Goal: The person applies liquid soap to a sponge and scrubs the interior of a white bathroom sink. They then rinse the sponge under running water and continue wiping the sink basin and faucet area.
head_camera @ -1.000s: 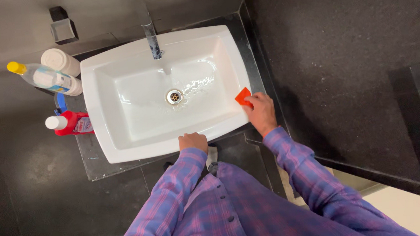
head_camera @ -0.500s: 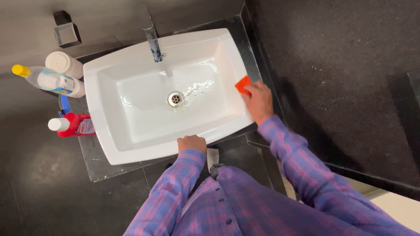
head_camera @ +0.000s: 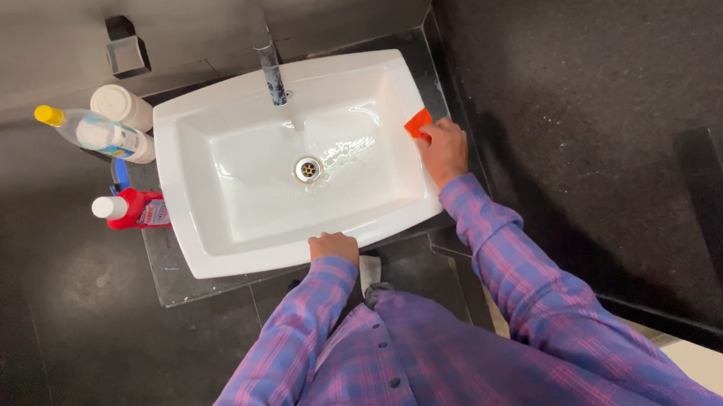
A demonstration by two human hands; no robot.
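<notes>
Three bottles stand left of the white sink (head_camera: 213, 260): a clear one with a yellow cap (head_camera: 93, 131), a white one (head_camera: 121, 106) and a red one (head_camera: 131, 211) lying with its cap to the left. Water runs from the tap (head_camera: 271, 65) toward the drain (head_camera: 308, 169). On the sink's right rim, the right hand (head_camera: 444, 150) pinches an orange pad (head_camera: 417, 125), its corner pointing up and left. Fingers curled, the left hand (head_camera: 333, 247) grips the near rim.

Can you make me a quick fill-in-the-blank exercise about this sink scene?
1. The right hand presses an orange ____ on the sink's right rim.
2. The left hand rests on the sink's ____ rim.
3. The red bottle has a ____ cap.
4. Water runs from the ____ into the basin.

Missing words: sponge; front; white; tap
</notes>
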